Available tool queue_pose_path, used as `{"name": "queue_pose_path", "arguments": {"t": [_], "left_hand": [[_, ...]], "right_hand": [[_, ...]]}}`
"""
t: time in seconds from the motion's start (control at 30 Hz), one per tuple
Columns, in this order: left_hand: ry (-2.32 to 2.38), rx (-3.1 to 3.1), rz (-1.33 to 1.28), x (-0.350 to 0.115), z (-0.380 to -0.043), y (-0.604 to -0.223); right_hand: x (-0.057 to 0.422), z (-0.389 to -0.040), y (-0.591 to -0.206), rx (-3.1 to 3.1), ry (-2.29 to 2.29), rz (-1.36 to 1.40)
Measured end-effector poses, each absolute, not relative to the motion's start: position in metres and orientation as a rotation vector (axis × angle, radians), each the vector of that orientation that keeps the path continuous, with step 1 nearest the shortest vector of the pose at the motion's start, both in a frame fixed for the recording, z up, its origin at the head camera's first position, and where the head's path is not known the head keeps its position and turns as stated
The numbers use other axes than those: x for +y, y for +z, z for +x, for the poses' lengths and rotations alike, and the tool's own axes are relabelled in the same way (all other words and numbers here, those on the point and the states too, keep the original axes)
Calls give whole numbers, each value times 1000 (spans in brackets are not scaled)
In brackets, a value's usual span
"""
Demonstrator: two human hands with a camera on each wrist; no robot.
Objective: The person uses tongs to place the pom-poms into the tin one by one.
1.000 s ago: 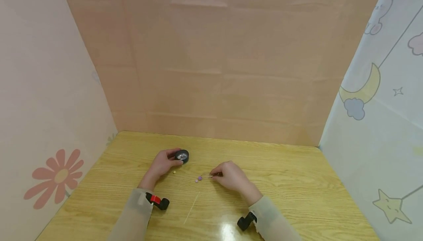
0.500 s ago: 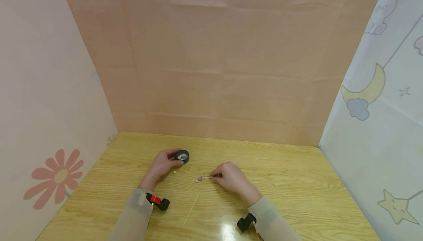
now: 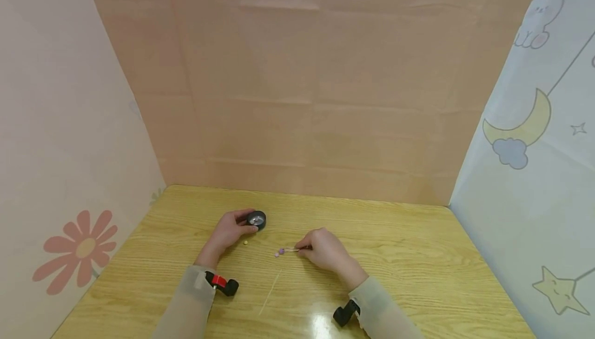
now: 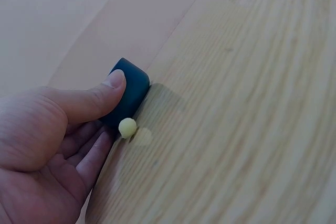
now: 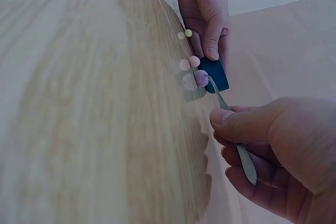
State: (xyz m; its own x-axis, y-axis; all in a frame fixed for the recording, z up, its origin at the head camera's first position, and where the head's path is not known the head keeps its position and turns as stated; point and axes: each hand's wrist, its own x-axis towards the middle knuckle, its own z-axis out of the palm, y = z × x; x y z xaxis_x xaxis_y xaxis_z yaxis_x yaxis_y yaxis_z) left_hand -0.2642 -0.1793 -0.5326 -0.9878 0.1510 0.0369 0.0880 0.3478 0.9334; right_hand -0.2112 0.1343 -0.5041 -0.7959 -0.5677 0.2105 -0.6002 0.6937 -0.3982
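My left hand (image 3: 229, 229) grips a small round dark container (image 3: 256, 219) between thumb and fingers; it looks teal in the left wrist view and has a shiny inside. My right hand (image 3: 328, 249) pinches a pair of metal tweezers (image 5: 245, 164). Their tips meet a purple ball (image 5: 201, 78) low at the table; whether it is lifted I cannot tell. A pink ball (image 3: 276, 255) lies right beside the purple one. Nearer my left hand sits a yellow ball (image 4: 127, 128), in front of the container.
The wooden table (image 3: 400, 256) shows a thin pale line (image 3: 270, 291) and a bright glare near its front. A brown sheet (image 3: 307, 96) stands behind it, with patterned white sheets (image 3: 548, 210) at the sides. Each wrist carries a black camera mount (image 3: 346, 312).
The tweezers' tips have drawn closer together at the purple ball, and the right hand has shifted very slightly. My left hand and the container stay where they were.
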Motion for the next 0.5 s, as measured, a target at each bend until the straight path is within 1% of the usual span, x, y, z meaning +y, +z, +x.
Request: {"name": "queue_pose_path", "arguments": {"t": [0.5], "left_hand": [[1758,2516,204,-179,-265,-534]], "right_hand": [[132,-209,-505,-2802,651,999]]}}
